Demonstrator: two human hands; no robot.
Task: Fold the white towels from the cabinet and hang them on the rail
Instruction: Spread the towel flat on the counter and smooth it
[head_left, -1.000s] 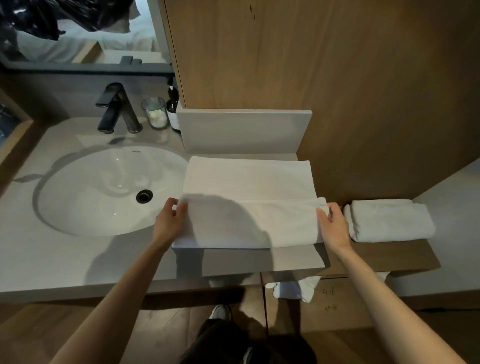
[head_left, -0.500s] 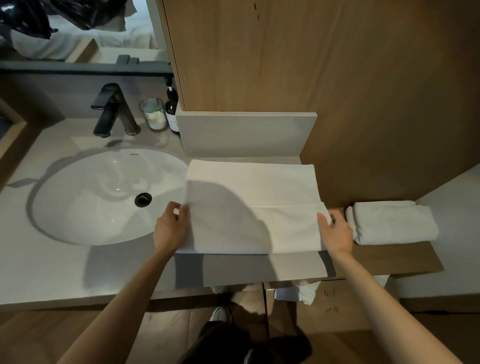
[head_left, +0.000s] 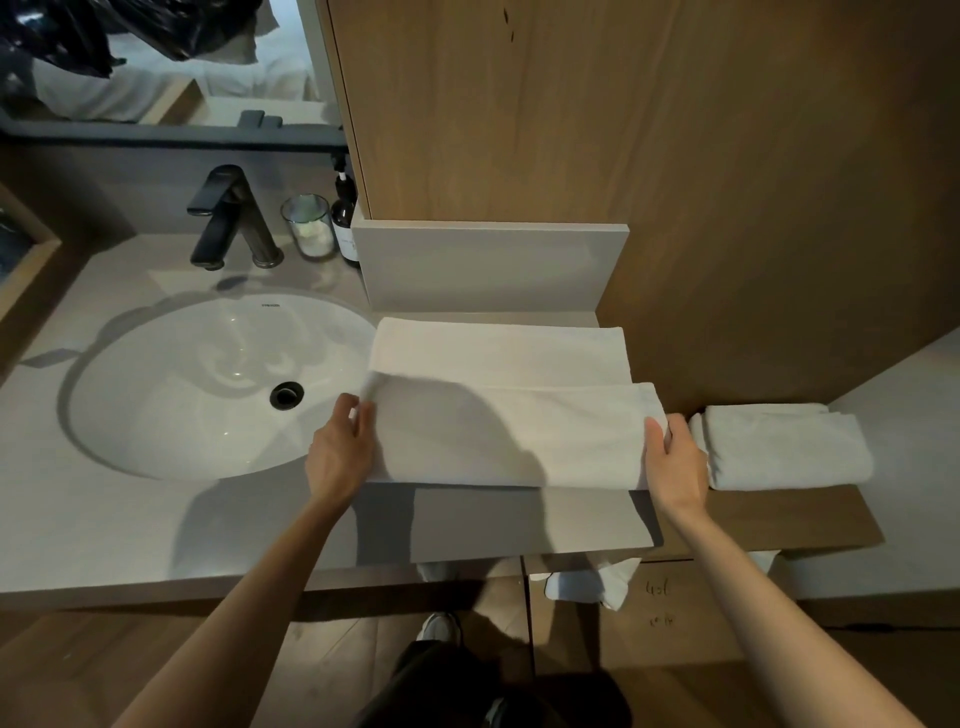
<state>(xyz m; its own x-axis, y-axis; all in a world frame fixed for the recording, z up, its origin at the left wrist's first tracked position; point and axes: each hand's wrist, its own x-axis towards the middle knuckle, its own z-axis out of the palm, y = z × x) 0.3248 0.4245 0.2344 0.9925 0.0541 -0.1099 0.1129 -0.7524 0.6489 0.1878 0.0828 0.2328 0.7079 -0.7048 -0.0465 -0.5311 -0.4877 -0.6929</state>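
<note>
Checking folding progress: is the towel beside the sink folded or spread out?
Partly folded: the towel has its near part doubled over the far part, edge crossing the middle. Left hand and right hand grip the flap's ends.

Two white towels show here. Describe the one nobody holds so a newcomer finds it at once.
Start at the oval sink, look right, past the counter, to the lower wooden ledge. The folded towel lies there as a compact, thick bundle. Unlike the wide towel spread on the counter, gripped at its ends by the left hand and right hand, no hand holds it.
</note>
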